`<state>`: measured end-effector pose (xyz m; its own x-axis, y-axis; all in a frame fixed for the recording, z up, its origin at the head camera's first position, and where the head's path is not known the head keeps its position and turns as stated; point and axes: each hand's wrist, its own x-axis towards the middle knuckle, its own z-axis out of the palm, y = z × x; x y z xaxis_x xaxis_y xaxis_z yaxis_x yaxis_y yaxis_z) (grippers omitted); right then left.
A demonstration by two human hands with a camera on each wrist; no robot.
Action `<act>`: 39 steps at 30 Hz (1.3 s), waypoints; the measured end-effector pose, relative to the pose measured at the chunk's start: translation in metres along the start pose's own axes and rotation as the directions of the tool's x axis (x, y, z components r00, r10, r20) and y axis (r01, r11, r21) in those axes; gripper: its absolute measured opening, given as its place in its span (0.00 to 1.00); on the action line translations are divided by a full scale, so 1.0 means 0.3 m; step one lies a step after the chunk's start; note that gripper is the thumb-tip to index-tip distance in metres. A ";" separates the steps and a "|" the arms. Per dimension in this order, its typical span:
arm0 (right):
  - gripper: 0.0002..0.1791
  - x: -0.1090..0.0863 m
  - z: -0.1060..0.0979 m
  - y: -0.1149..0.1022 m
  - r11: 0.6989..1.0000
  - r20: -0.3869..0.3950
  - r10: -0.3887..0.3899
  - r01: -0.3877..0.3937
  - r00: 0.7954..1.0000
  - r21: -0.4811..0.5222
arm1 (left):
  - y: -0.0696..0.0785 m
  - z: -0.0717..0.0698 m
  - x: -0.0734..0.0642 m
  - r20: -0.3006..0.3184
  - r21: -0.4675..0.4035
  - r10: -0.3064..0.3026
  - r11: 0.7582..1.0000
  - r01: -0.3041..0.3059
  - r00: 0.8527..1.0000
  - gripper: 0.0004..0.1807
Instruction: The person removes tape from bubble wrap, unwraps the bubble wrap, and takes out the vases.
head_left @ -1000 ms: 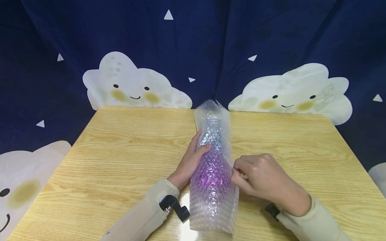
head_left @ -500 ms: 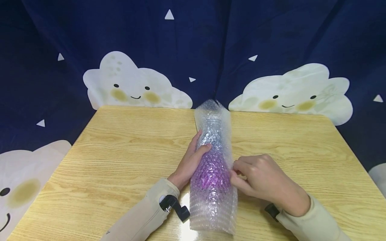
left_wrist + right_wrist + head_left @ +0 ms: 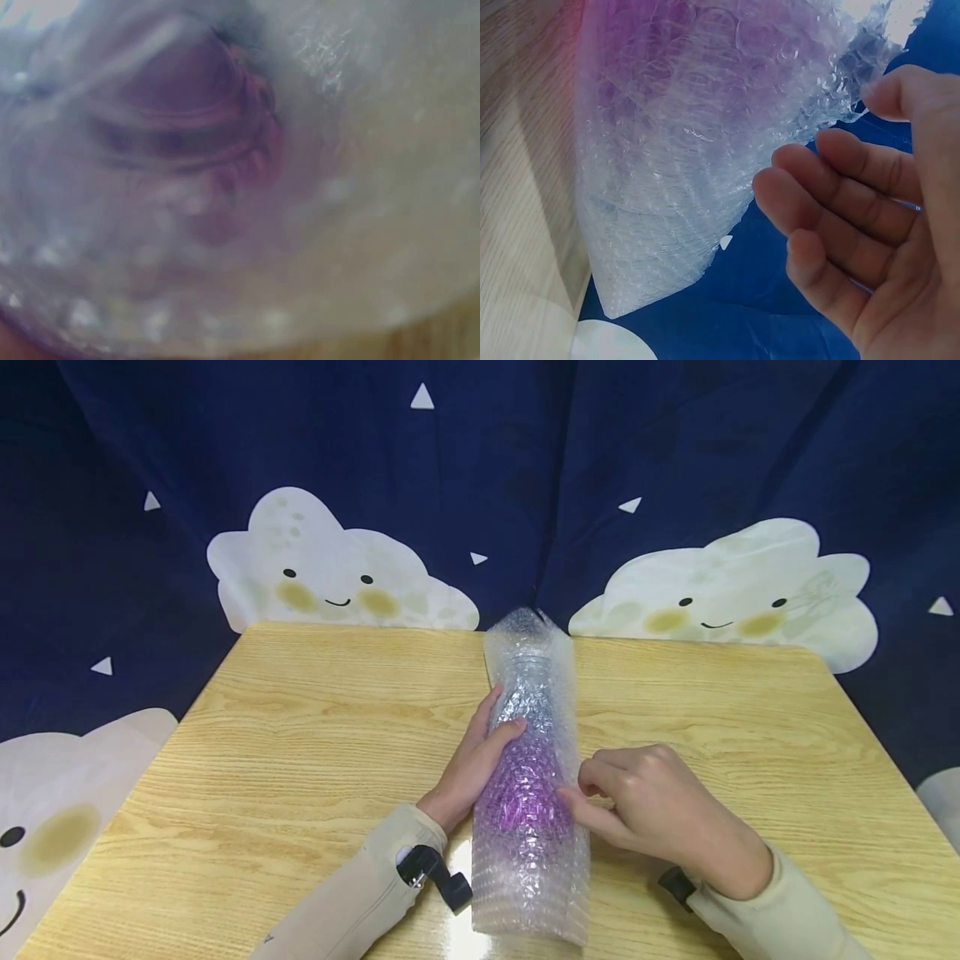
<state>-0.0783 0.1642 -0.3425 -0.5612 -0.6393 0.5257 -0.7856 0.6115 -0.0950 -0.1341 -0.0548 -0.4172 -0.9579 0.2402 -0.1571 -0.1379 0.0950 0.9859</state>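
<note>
A bubble-wrapped bundle [image 3: 532, 868] lies lengthwise on the table, with something bottle-shaped, purple at its wide part and bluish towards the narrow far end, showing through. My left hand [image 3: 474, 758] holds its left side, thumb across the top and the other fingers partly hidden beside it. Through the film in the left wrist view, a round purple base [image 3: 187, 97] shows blurred. At the bundle's right edge is my right hand [image 3: 648, 797], its thumb touching the wrap. The right wrist view shows that hand's fingers [image 3: 840, 195] loosely bent beside the wrap [image 3: 652, 202], apart from the thumb.
The wooden table [image 3: 322, 710] reaches back to a dark blue curtain [image 3: 480, 460] printed with white clouds and triangles. The bundle's far end reaches the table's back edge. Black camera mounts [image 3: 435, 872] sit at both wrists.
My right thumb has slid slightly left over the bundle, and the loose right edge of the wrap has shifted a little. The left hand has stayed in place.
</note>
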 end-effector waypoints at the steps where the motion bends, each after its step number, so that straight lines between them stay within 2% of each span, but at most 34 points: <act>1: 0.22 0.000 0.001 0.001 1.000 -0.007 -0.007 0.007 1.000 0.001 | -0.001 0.000 0.000 0.000 0.001 -0.002 1.000 0.002 1.000 0.44; 10: 0.30 -0.004 0.006 0.003 1.000 -0.026 -0.031 0.031 0.999 0.006 | -0.001 0.000 0.000 -0.001 -0.012 0.003 1.000 -0.003 1.000 0.44; 18: 0.33 -0.002 0.001 0.008 0.999 -0.038 -0.030 0.031 0.999 0.020 | -0.005 -0.001 0.003 0.004 -0.008 -0.004 1.000 0.004 1.000 0.44; 25: 0.31 -0.002 0.011 0.021 0.996 -0.071 -0.064 0.068 0.995 0.057 | -0.004 0.000 0.006 -0.001 -0.003 -0.021 1.000 0.021 1.000 0.43; 39: 0.31 -0.006 0.033 0.048 0.994 -0.053 -0.023 0.028 0.998 0.103 | -0.002 0.000 0.004 -0.001 0.016 -0.020 1.000 0.020 1.000 0.43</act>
<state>-0.0911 0.1696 -0.3533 -0.5286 -0.6272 0.5721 -0.8236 0.5422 -0.1665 -0.1351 -0.0547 -0.4179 -0.9552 0.2378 -0.1765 -0.1527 0.1153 0.9815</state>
